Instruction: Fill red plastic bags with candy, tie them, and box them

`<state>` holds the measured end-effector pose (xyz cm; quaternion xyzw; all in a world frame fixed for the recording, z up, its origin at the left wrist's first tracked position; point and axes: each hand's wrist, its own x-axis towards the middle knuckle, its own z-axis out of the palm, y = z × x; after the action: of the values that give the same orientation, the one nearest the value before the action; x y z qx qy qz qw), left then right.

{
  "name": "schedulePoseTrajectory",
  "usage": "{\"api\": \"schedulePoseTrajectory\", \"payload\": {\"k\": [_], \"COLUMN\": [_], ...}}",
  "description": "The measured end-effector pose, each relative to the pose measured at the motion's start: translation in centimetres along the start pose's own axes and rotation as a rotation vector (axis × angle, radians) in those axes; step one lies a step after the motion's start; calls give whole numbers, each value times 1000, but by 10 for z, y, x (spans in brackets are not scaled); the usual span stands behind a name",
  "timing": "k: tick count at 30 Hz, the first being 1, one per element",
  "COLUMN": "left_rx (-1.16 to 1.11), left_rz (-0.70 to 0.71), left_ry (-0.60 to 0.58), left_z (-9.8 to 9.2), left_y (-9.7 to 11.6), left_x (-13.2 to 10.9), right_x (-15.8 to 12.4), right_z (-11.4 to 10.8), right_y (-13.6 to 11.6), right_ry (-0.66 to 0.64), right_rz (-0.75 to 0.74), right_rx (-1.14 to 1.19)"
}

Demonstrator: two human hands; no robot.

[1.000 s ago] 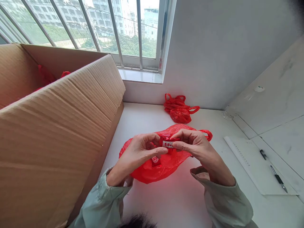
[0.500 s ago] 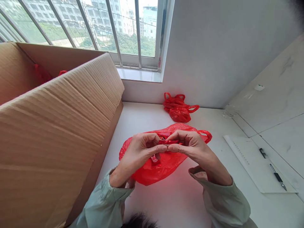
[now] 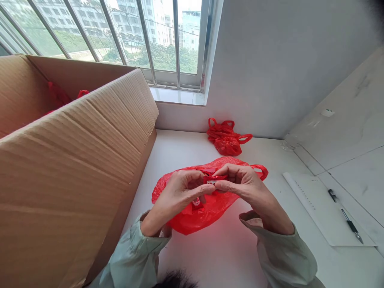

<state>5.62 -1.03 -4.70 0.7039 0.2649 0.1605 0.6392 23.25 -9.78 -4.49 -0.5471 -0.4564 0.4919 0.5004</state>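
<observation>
Between my two hands is a small red packet (image 3: 211, 182) with a white label, held above a red plastic bag (image 3: 192, 224). My left hand (image 3: 183, 190) pinches the packet's left side between thumb and fingers. On its right side, my right hand (image 3: 241, 180) grips it the same way, thumb toward me. The bag lies flattened on the white table, one handle loop sticking out to the right. Another small red packet (image 3: 197, 204) with pale print rests on the bag below my left hand. My fingers cover part of the held packet.
A large cardboard box (image 3: 75, 160) with red bags inside stands at the left. Bunched red plastic bags (image 3: 226, 138) lie by the wall. On the right are a paper sheet (image 3: 315, 204), a black pen (image 3: 352, 227) and its cap (image 3: 332, 195). A barred window (image 3: 168, 40) is behind.
The packet in my hands has tilted, so its white label now shows. My left thumb has shifted slightly down, while the bag has stayed in place.
</observation>
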Motion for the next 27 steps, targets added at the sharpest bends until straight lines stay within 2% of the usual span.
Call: {"api": "schedulePoseTrajectory", "payload": {"k": [13, 20, 27], "left_rx": [59, 97, 168], "left_rz": [-16, 8, 4], "left_ry": [-82, -2, -121], "left_z": [-8, -7, -17], "left_y": [0, 0, 5], "left_x": [0, -1, -7], "right_x": [3, 1, -2], "right_z": [-2, -1, 2], "right_y": [4, 1, -3], "right_ry": [-77, -17, -87], "right_rz": [-25, -47, 3], "right_rx": [-9, -33, -7]}}
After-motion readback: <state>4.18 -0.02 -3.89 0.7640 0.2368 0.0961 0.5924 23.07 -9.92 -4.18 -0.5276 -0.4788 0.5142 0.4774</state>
